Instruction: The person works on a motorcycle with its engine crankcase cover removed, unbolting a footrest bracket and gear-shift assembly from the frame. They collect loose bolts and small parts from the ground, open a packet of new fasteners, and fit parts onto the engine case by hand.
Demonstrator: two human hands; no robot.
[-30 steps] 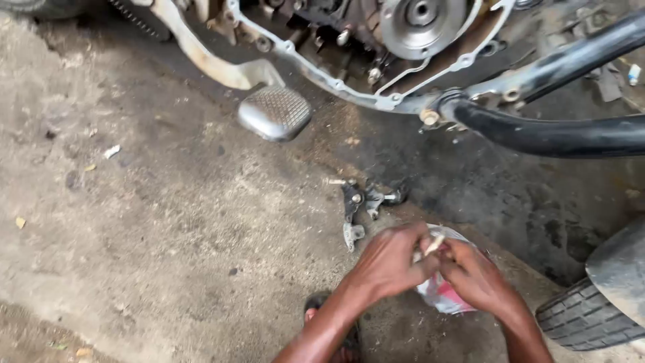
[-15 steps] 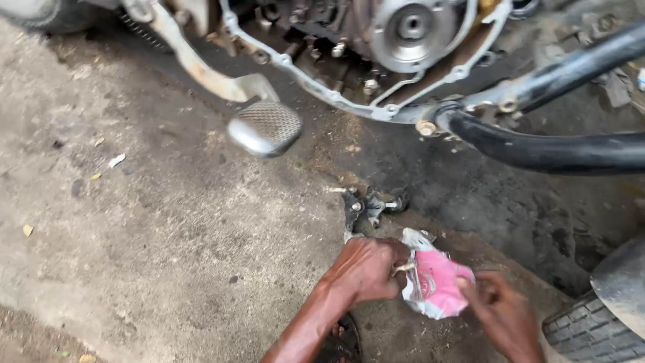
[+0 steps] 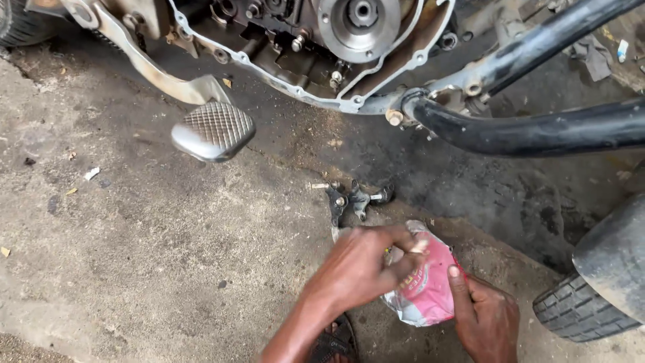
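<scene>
Low on the concrete floor (image 3: 134,269), just in front of us, lay a crumpled pink and white pouch (image 3: 426,292), and both our hands were on it. Our left hand (image 3: 359,265) covered its upper left side, the fingers (image 3: 403,259) bent and pinched together on the top edge of the pouch, where something small and pale showed between them (too small to tell what). Our right hand (image 3: 487,319) held the pouch from the lower right, its thumb pressed flat on the pink face and the other fingers curled underneath, so that hand was clamped on the pouch as well. A dark sandal (image 3: 334,343) showed beneath our left wrist.

Just beyond the pouch, on the oil-stained part of the floor, sat a small cluster of dark metal parts (image 3: 356,198), near the pouch but not touching it. Farther out stood the motorcycle: a ribbed metal foot pedal (image 3: 213,131) hung over the floor to the left, on a bent lever. Above it we saw the open engine case (image 3: 322,54) with its cover off, a round metal hub (image 3: 363,23) in the middle and a rim of bolt holes around it. A thick black pipe (image 3: 537,131) ran off to the right. At the right edge a treaded tyre (image 3: 578,309) stood close beside our right hand.
</scene>
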